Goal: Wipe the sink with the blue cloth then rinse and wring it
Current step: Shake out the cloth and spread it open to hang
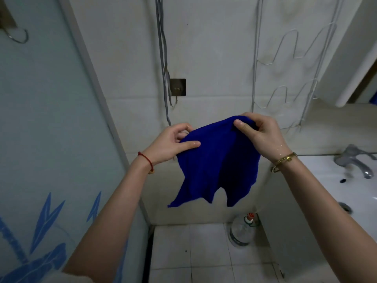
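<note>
blue cloth (pixel 216 160) pinched along its top edge by left hand (pixel 173 144) and right hand (pixel 263 135), fingers clamped on the fabric; held spread in mid-air, well left of the sink (pixel 350 193), probably to open it flat.

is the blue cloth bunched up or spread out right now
Spread out. The blue cloth hangs open between the left hand and right hand, each pinching its top edge, with the lower corners dangling free.
</note>
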`<state>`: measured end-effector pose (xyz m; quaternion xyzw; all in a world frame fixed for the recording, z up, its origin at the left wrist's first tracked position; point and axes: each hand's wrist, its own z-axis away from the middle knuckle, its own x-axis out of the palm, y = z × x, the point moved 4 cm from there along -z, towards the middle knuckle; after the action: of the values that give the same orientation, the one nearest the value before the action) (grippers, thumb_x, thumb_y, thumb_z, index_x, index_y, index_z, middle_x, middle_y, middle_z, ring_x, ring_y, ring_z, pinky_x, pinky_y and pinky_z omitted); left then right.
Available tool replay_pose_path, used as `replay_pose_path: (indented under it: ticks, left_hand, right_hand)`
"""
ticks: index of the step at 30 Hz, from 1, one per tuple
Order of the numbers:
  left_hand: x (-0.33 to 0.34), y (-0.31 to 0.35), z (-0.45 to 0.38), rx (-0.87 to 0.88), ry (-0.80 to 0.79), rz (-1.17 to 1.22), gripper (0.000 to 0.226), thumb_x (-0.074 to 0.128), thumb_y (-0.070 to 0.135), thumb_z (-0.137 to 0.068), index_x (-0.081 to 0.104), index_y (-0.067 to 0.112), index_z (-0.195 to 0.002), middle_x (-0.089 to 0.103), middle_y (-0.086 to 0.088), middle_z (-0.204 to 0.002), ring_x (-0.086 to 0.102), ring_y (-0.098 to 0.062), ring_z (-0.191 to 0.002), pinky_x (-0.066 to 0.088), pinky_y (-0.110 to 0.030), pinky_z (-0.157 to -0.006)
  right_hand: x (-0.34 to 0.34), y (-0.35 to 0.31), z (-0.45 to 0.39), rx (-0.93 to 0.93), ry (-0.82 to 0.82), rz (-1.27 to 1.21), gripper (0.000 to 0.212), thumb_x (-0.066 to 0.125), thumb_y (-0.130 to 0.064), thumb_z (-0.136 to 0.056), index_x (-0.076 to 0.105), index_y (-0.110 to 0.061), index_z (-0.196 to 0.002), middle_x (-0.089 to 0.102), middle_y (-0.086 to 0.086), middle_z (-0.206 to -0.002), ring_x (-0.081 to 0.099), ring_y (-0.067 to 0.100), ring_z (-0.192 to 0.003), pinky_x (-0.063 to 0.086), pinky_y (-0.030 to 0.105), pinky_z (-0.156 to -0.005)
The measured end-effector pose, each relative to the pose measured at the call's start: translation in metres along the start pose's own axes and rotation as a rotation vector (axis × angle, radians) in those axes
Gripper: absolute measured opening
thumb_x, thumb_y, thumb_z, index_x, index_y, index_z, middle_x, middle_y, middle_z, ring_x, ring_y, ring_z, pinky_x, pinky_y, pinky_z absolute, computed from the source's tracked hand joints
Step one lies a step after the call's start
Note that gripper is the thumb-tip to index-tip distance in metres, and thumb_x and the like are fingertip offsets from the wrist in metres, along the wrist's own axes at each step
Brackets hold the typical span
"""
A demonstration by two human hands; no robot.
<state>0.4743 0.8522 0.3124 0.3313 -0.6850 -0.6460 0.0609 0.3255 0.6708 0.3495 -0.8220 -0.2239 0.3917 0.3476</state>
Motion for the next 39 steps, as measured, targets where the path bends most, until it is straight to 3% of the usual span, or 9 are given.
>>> replay_pose_path:
  ticks: [7, 11, 14, 17, 23, 27, 31, 35, 39]
  left_hand:
    - [-0.033, 0.034, -0.002, 0.078, 0.141, -0.024, 0.019, 0.073, 0.028, -0.08, 0.068, 0.021, -0.097, 0.076, 0.002, -0.095, 0.072, -0.013, -0.091, 0.058, -0.023, -0.074]
    - [-0.043, 0.051, -0.002, 0.132, 0.223, -0.081, 0.012, 0.067, 0.026, -0.089, 0.067, 0.023, -0.101, 0.071, 0.003, -0.103, 0.069, -0.01, -0.096, 0.055, -0.021, -0.078]
    - [-0.042, 0.064, -0.003, 0.172, 0.261, -0.129, 0.006, 0.063, 0.025, -0.095, 0.066, 0.028, -0.099, 0.071, 0.001, -0.104, 0.067, -0.012, -0.098, 0.055, -0.026, -0.084]
    - [-0.038, 0.076, -0.003, 0.229, 0.304, -0.156, 0.009, 0.062, 0.022, -0.096, 0.064, 0.031, -0.096, 0.069, 0.003, -0.104, 0.065, -0.01, -0.097, 0.052, -0.025, -0.086]
    - [-0.027, 0.098, -0.004, 0.362, 0.31, -0.197, 0.011, 0.066, 0.005, -0.091, 0.065, 0.009, -0.101, 0.066, 0.0, -0.104, 0.062, -0.003, -0.099, 0.047, -0.016, -0.092]
    - [-0.02, 0.108, -0.005, 0.397, 0.349, -0.118, 0.011, 0.066, 0.004, -0.091, 0.064, 0.011, -0.101, 0.067, -0.002, -0.103, 0.064, -0.006, -0.098, 0.05, -0.023, -0.092]
    - [-0.035, 0.119, -0.002, 0.44, 0.435, -0.076, 0.013, 0.067, 0.003, -0.09, 0.064, 0.012, -0.1, 0.067, 0.002, -0.099, 0.062, -0.005, -0.096, 0.048, -0.019, -0.089]
    - [-0.053, 0.124, 0.005, 0.457, 0.56, 0.002, 0.011, 0.064, 0.003, -0.092, 0.064, 0.011, -0.1, 0.065, 0.007, -0.096, 0.06, 0.001, -0.089, 0.046, -0.013, -0.08]
    - [-0.065, 0.128, 0.005, 0.471, 0.6, 0.035, 0.017, 0.065, 0.006, -0.092, 0.065, 0.022, -0.094, 0.066, 0.012, -0.095, 0.06, -0.002, -0.093, 0.047, -0.016, -0.082]
  right_hand:
    - [-0.023, 0.014, -0.008, 0.063, -0.055, 0.074, 0.014, 0.068, -0.031, -0.085, 0.069, -0.017, -0.085, 0.069, -0.001, -0.081, 0.065, 0.012, -0.077, 0.053, 0.028, -0.067]
    - [-0.033, 0.032, -0.007, 0.077, -0.103, 0.08, 0.018, 0.068, -0.03, -0.085, 0.066, -0.013, -0.081, 0.068, 0.008, -0.08, 0.064, 0.026, -0.079, 0.053, 0.043, -0.071]
    - [-0.029, 0.041, 0.001, 0.087, -0.158, 0.096, 0.038, 0.06, -0.049, -0.085, 0.059, -0.012, -0.079, 0.065, 0.013, -0.08, 0.061, 0.029, -0.078, 0.051, 0.047, -0.07]
    - [-0.022, 0.04, 0.006, 0.066, -0.18, 0.04, 0.052, 0.051, -0.066, -0.083, 0.054, -0.015, -0.079, 0.062, 0.011, -0.078, 0.057, 0.025, -0.069, 0.045, 0.04, -0.062]
    - [-0.005, 0.003, -0.002, -0.029, -0.256, -0.113, 0.022, 0.06, -0.033, -0.09, 0.059, -0.015, -0.102, 0.059, -0.001, -0.085, 0.057, 0.006, -0.078, 0.046, 0.018, -0.072]
    - [0.021, -0.015, -0.01, -0.043, -0.347, -0.176, 0.016, 0.063, -0.014, -0.09, 0.057, -0.011, -0.105, 0.062, 0.007, -0.1, 0.058, 0.009, -0.089, 0.05, 0.023, -0.08]
    - [0.011, -0.001, -0.013, 0.029, -0.389, -0.148, 0.024, 0.064, -0.013, -0.09, 0.056, -0.014, -0.112, 0.062, 0.004, -0.111, 0.06, 0.015, -0.104, 0.054, 0.03, -0.089]
    - [-0.019, 0.023, -0.019, 0.033, -0.398, 0.001, 0.01, 0.064, -0.017, -0.089, 0.063, -0.015, -0.099, 0.062, 0.015, -0.1, 0.06, 0.027, -0.092, 0.051, 0.033, -0.08]
    - [-0.042, 0.034, -0.023, 0.016, -0.32, 0.136, 0.011, 0.058, -0.027, -0.092, 0.066, -0.021, -0.089, 0.065, -0.001, -0.091, 0.062, 0.017, -0.084, 0.051, 0.03, -0.076]
